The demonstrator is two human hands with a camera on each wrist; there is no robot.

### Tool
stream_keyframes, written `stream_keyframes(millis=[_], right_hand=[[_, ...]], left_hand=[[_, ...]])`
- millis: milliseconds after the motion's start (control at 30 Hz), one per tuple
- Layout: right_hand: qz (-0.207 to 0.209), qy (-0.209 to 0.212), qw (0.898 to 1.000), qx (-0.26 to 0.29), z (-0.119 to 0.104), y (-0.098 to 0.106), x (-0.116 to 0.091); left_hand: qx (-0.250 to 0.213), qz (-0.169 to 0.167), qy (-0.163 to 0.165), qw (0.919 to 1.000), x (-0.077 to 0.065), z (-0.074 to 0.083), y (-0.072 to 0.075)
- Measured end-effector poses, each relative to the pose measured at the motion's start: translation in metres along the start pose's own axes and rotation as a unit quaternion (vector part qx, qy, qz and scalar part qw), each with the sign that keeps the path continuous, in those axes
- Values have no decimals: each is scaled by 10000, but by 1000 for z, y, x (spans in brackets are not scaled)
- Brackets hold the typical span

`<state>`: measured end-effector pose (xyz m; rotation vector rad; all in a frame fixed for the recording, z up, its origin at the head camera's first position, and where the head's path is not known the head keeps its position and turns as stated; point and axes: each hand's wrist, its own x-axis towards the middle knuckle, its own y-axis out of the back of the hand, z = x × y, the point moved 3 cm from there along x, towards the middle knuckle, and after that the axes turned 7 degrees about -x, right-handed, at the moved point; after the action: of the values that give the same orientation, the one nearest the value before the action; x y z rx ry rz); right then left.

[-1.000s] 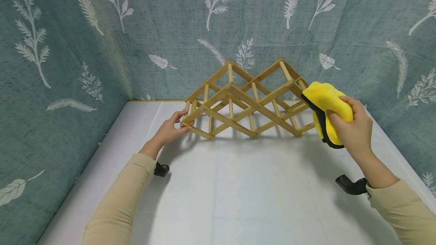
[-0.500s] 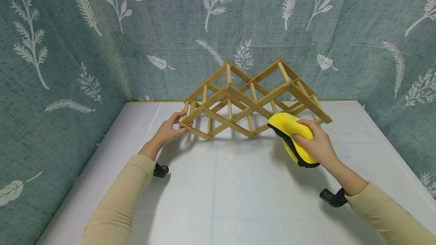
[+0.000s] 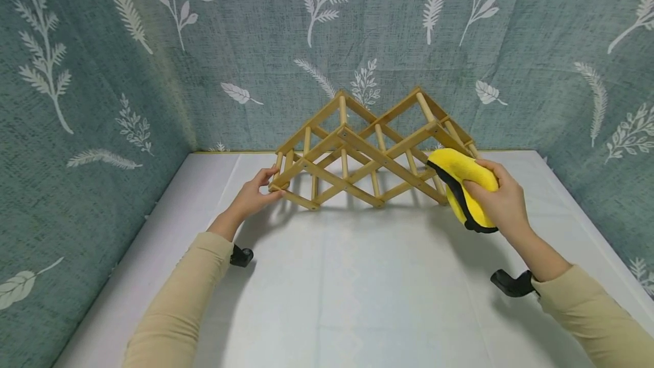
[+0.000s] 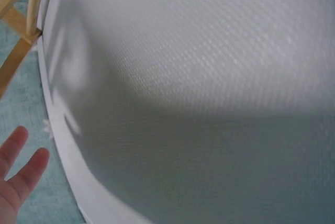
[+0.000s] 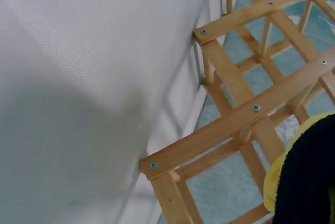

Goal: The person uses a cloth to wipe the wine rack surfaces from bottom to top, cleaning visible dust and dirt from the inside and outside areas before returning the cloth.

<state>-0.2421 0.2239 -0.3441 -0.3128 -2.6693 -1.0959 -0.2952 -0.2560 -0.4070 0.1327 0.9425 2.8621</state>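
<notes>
A folding wooden lattice rack (image 3: 384, 159) of crossed slats and round dowels stands on the white table in the head view. My left hand (image 3: 254, 193) grips its lower left end between thumb and fingers; in the left wrist view two spread fingertips of that hand (image 4: 23, 166) show below a rack corner (image 4: 29, 22). My right hand (image 3: 503, 200) holds a folded yellow cloth (image 3: 462, 172) with black edging against the rack's right front slats, covering part of them. From the right wrist, the cloth's dark edge (image 5: 309, 177) overlaps the screwed slats (image 5: 230, 116).
White cloth-like table surface (image 3: 347, 277) spreads in front of the rack. A teal leaf-print curtain (image 3: 276, 33) hangs close behind it and along both sides. Black wrist-camera mounts (image 3: 511, 284) stick out under both wrists.
My right hand with the cloth moved left and down along the rack's front, then back a little right and up. My left hand kept its grip, and the rack stayed in place.
</notes>
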Motion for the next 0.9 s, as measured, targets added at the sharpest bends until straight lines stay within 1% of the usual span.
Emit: stream_keyframes(millis=[100,167,300,467,567,700,900], right_hand=[[228,71,9997,37,-4,3,-5],[347,262,9990,86,-9,3,-10],[255,743,9969,102,-22,-4,-23],[-182,1114,9936,101,-36,-29,-34],[-489,1295,9900,288,-44,-49,-38],[-957,1424,9842,426,-58,-78,-41],[-1675,1574,9725,370,-81,-123,-42]], left_hand=[[-19,-22,24,10000,0,1,0],[-32,-32,49,10000,-1,1,0],[-74,-42,75,9999,-1,0,0],[-61,-74,26,10000,1,-2,-1],[-40,-80,31,10000,1,-2,-1],[-23,-100,91,9999,0,-1,0],[-18,-125,120,9998,-1,1,0]])
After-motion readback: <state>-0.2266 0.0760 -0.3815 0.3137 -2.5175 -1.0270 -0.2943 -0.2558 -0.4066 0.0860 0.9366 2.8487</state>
